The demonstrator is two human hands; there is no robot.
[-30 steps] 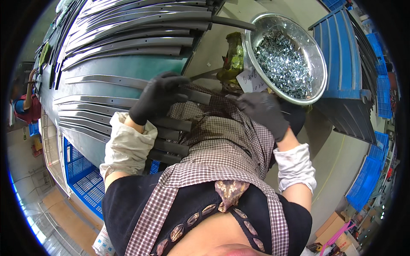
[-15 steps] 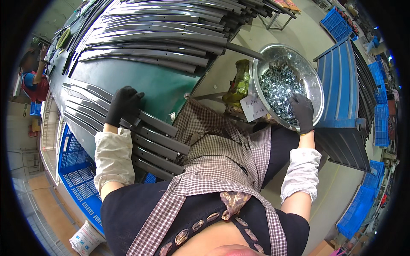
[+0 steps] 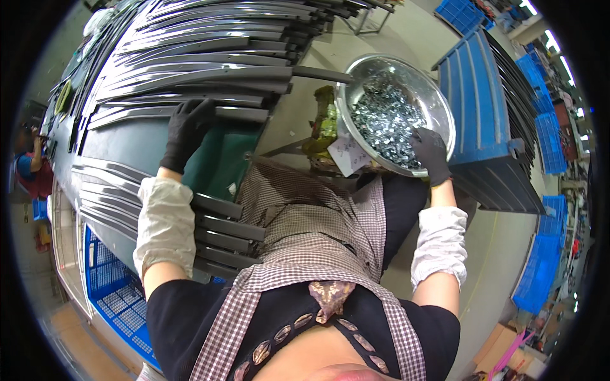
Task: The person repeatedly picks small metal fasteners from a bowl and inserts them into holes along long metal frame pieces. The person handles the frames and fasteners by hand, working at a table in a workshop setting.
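Observation:
My left hand [image 3: 189,132], in a black glove, reaches across the table to the near edge of a pile of long dark strips. Its fingers are bent over the nearest strip [image 3: 240,115]; the glove hides the fingertips. Small shiny metal pieces [image 3: 389,117] fill much of a wide metal bowl [image 3: 443,108] at the right. My right hand [image 3: 432,155], also gloved in black, is inside the bowl's near right rim, fingers curled into the pieces. Another group of dark strips [image 3: 229,225] lies under and beside my left forearm, ends toward my lap.
The green-topped table [image 3: 219,159] shows between the two strip groups. A yellow-green bag [image 3: 325,120] and a white card [image 3: 348,155] with handwriting are beside the bowl. Right of it stands a blue bin [image 3: 470,105] of strips. A blue crate [image 3: 121,295] sits lower left; another person [image 3: 35,166] is far left.
My left hand has moved away from the near strips, across the table to the far pile. My right hand stays in the bowl among the metal pieces. The whole view has shifted.

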